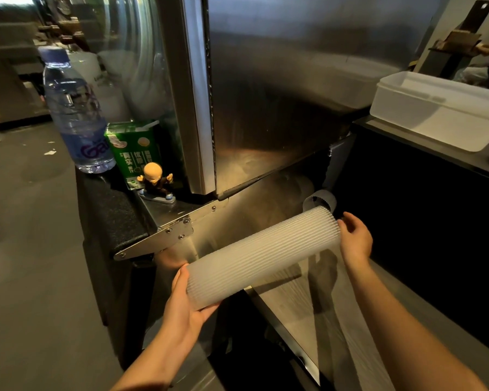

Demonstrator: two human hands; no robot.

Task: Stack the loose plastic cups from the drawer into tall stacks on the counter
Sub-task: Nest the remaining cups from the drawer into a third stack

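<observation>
With curled fingers, the left hand (185, 306) is cupping one end of the cup stack (263, 256), likely light and bendy, while the right hand (355, 238) is gripping the other.

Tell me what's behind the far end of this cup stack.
What looks like a loose cup peeks out behind the cup stack; the stack hides its lower part.

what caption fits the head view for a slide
Left hand and right hand grip a stack of plastic cups by its ends, lying sideways, beside a steel cabinet.
</observation>
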